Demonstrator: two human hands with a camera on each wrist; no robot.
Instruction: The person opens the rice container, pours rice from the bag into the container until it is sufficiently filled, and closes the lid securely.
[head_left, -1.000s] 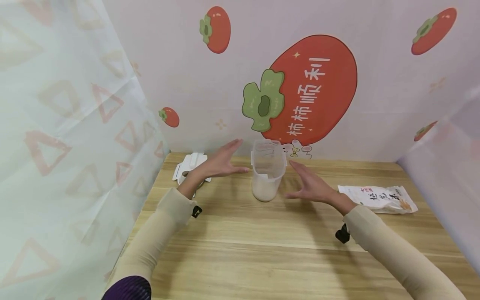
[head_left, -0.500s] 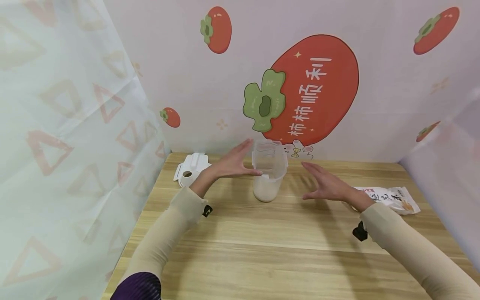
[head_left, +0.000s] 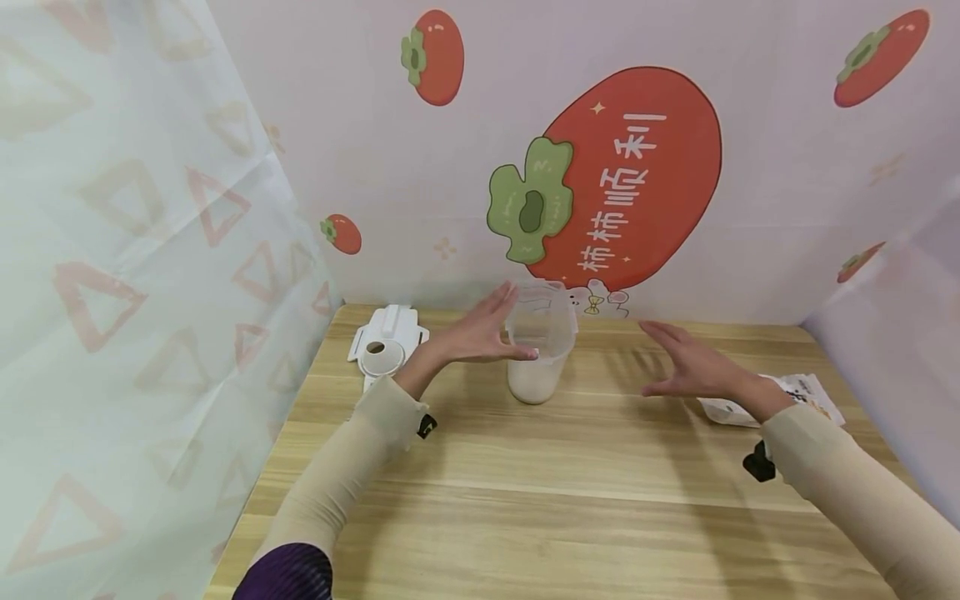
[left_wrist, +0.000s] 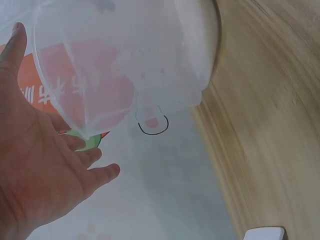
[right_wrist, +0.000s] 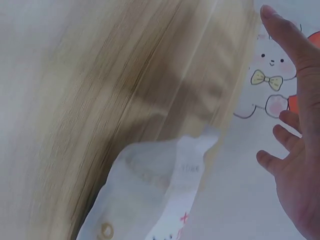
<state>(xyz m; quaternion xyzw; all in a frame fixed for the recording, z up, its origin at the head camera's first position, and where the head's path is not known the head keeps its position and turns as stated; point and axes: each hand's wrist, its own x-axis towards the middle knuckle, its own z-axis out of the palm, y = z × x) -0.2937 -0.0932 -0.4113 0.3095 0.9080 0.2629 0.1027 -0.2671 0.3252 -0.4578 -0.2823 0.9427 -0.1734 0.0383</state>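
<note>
A tall translucent plastic container stands upright on the wooden table against the back wall, with its mouth up. My left hand is at its left side, fingers spread and thumb apart, overlapping the rim in the head view. In the left wrist view, that hand lies beside the container, nothing in its grasp. Farther right, my right hand hovers over the table with fingers spread and holds nothing. Behind its wrist lies a white printed packet, partly hidden; the right wrist view shows the packet below the hand.
At the back left sits a white plastic lid with a round opening, partly covered by my left wrist. Patterned sheets form the back wall and the left wall, with another at the right.
My right hand has moved right, away from the container and over toward the packet. My left hand has shifted right to the container's rim. The container stays in place.
</note>
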